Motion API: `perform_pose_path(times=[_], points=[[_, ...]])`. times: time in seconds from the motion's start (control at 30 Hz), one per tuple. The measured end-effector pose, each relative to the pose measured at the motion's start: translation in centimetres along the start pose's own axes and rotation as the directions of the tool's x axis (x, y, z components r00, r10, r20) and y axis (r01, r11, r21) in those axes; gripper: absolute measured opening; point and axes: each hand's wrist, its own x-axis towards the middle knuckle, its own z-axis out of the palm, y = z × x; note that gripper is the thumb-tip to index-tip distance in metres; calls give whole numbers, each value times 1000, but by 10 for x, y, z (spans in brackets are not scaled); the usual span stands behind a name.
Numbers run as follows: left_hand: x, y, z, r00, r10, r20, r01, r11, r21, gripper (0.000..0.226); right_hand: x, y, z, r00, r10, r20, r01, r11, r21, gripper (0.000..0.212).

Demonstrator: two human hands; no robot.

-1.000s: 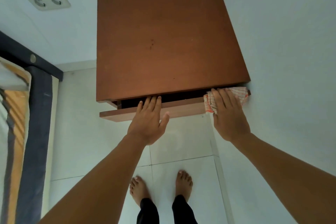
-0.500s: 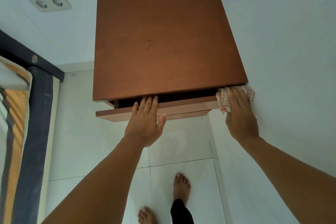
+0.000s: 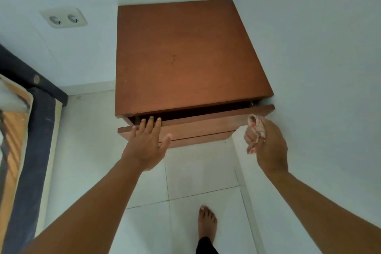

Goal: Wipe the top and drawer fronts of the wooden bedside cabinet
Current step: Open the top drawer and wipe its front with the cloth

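Wooden bedside cabinet sits in the far corner; I steady its part-open drawer with my flat left hand while my right hand grips the bunched cloth beside it.

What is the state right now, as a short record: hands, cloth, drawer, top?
drawer: upper one, partly open
left hand: fingers straight, resting on the drawer's upper edge
right hand: grips bunched cloth by the drawer's right end; contact with the wood unclear
top: wood, small dark marks near the middle
surroundings: socket upper left, bed at left
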Motion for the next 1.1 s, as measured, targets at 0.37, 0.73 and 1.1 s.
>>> perform_pose_path(times=[0.37, 0.73, 1.1], points=[[3, -46, 40, 885, 64, -461, -74, 997, -4, 62, 47, 29, 56, 964, -260, 64, 264, 884, -385, 73], [30, -57, 88, 508, 170, -845, -82, 985, 149, 50, 66, 66, 100, 778, -501, -378, 389, 858, -336, 49], [45, -58, 113, 334, 63, -941, -89, 995, 35, 52, 71, 63, 114, 693, -298, -657, 427, 903, 41, 26]])
